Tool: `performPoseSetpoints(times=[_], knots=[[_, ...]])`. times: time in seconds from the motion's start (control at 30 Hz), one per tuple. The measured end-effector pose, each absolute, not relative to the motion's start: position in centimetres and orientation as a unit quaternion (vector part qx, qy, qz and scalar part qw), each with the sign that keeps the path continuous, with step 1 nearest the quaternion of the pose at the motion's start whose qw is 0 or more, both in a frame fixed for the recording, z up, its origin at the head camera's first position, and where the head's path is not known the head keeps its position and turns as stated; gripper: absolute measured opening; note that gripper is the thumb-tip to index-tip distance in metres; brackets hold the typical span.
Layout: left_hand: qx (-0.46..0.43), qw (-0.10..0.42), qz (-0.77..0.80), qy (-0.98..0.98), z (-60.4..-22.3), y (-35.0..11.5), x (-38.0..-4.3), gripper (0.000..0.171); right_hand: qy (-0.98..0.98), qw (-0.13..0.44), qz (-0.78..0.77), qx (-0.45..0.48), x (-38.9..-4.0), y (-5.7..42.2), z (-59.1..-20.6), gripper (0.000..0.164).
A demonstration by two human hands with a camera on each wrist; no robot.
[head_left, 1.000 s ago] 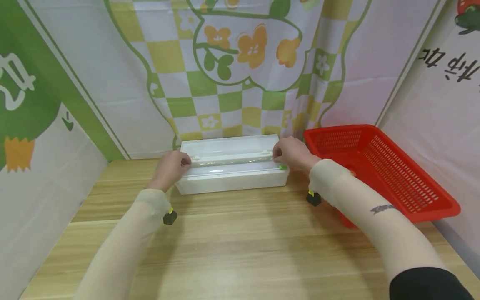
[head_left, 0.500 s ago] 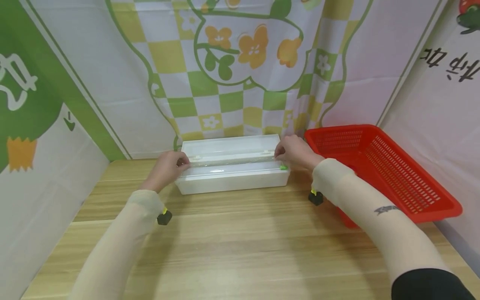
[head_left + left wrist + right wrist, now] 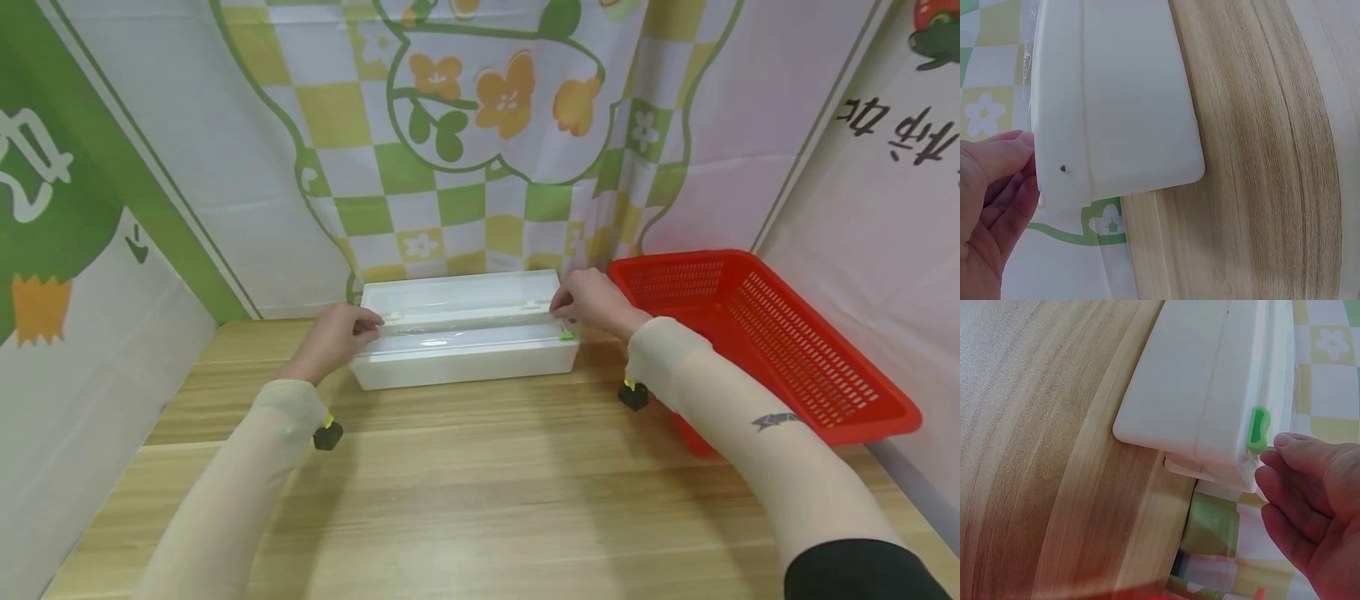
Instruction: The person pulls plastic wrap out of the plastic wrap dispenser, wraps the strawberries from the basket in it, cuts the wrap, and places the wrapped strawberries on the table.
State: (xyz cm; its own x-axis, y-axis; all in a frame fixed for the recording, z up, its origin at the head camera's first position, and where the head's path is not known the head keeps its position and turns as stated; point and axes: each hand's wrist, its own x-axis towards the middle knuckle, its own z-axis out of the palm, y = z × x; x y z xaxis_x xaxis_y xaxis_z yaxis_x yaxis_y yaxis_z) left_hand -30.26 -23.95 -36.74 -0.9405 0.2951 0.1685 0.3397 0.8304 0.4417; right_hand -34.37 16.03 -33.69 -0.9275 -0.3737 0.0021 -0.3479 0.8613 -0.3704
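A long white cling film dispenser (image 3: 465, 367) stands on the wooden table with its lid (image 3: 457, 292) raised at the back. Clear cling film (image 3: 472, 323) stretches across its opening between the hands. At the left end, my left hand (image 3: 330, 336) pinches the film's edge between thumb and fingers. My right hand (image 3: 597, 305) pinches the film at the other end, thumb against index finger, with the other fingers loosely bent. Close to those fingertips sits the green slide cutter (image 3: 1259, 430) on the dispenser's rim. The film roll inside cannot be made out.
To the right of the dispenser is a red plastic basket (image 3: 810, 358) with slotted sides, partly behind the right forearm. A patterned curtain (image 3: 487, 200) hangs directly behind the dispenser. Bare wooden tabletop (image 3: 465, 492) lies in front.
My left wrist has shifted a little to the left, and my right hand slightly to the right. Both hands keep their pinch on the cling film; the dispenser stays in place.
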Motion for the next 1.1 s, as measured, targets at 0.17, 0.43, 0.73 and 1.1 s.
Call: performPoseSetpoints(times=[0.17,0.43,0.73,1.1], knots=[[-0.148,0.052,-0.249,-0.956,-36.5,-23.8,-30.1,0.018,0.961,0.038,-0.203,-0.183,-34.5,16.2,-33.7,0.015],[-0.129,0.077,-0.276,-0.949,-36.3,-23.8,-30.1,0.017,0.956,0.030,-0.225,-0.186,-35.0,16.7,-33.5,0.015],[-0.132,0.096,-0.273,-0.948,-35.8,-23.9,-30.3,0.016,0.951,0.018,-0.243,-0.191,-35.2,16.9,-33.2,0.014],[-0.132,0.120,-0.270,-0.946,-34.6,-23.5,-30.0,0.015,0.946,0.012,-0.263,-0.188,-34.7,17.0,-32.3,0.015]])
